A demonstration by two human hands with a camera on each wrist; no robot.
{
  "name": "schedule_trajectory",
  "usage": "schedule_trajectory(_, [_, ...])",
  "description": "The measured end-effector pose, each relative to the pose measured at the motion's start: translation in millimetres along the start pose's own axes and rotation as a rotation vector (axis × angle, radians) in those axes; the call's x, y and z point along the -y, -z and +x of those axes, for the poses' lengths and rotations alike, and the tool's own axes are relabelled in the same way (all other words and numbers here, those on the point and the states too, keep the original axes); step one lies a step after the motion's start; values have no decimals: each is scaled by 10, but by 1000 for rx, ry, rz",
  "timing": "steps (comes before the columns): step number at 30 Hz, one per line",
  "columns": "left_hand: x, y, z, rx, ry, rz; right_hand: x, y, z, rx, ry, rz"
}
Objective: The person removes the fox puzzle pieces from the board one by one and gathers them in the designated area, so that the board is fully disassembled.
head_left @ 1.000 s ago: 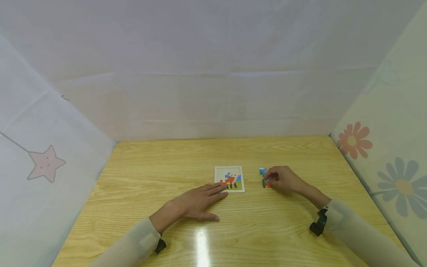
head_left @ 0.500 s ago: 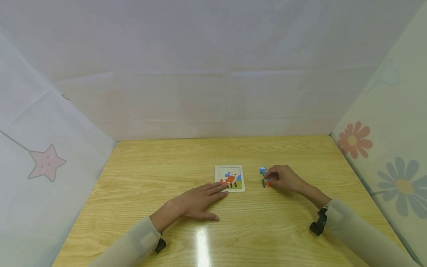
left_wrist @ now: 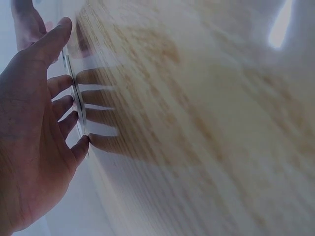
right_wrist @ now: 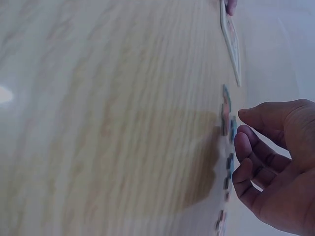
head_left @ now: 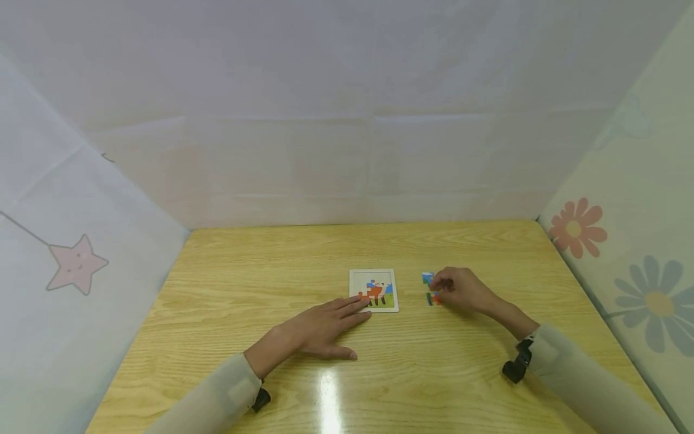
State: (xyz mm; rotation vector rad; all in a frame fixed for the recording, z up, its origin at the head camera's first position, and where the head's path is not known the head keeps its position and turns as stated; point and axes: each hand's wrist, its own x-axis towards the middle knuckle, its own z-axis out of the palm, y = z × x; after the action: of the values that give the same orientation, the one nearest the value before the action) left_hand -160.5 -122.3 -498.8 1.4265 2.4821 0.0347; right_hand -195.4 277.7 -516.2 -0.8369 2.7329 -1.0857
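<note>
Left hand on the puzzle board, right hand at the loose pieces

The square puzzle board [head_left: 359, 279] lies flat on the desk, roughly in the middle of its width. A red animal picture [head_left: 376, 292], with bits of blue and green, fills its near and right part; pale tray floor shows along the far and left sides. The person's left hand [head_left: 328, 328] rests at the board's near left corner, fingers straight and apart, thumb held away from them; the left grip is clamped on nothing.

To the right of the board, well clear of its rim, are loose pieces, among them a blue-topped piece [head_left: 427, 278] and, nearer the person, a dark-edged piece [head_left: 429, 299]. The right hand [head_left: 462, 289] is bent over them, thumb and fingers curved toward one another (whether its grip pinches a piece cannot be told, as the wrist view is blurred).

Both arms wear pale sleeves [head_left: 591, 380], with a small black device [head_left: 516, 366] at each wrist. The wood-grained desk [head_left: 260, 259] is bordered by a light cloth [head_left: 347, 150], with a pink star [head_left: 77, 265] on the left and a red flower [head_left: 572, 229] and a grey-blue flower [head_left: 658, 304] on the right.
</note>
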Motion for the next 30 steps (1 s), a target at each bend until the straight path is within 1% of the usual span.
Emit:
schedule_trajectory(5, [-4,-6,-10,-10,0,-8,94,-21,107,-14,26,-18])
schedule_trajectory(14, [-10,5,-11,-31,-25,-6,284,-95,359,57,21,51])
schedule_trajectory(18, [-25,13,8,-28,-30,-4,350,-162,478,74,49,68])
schedule_trajectory(22, [-46,16,47,-43,-59,-1,401,-233,582,91,72,103])
schedule_trajectory(25, [-61,7,81,-57,-86,21,444,-278,650,106,61,114])
schedule_trajectory(28, [-76,-3,107,-61,-99,51,473,-321,716,124,45,109])
schedule_trajectory(30, [-87,1,115,-57,-103,51,494,-343,762,137,40,101])
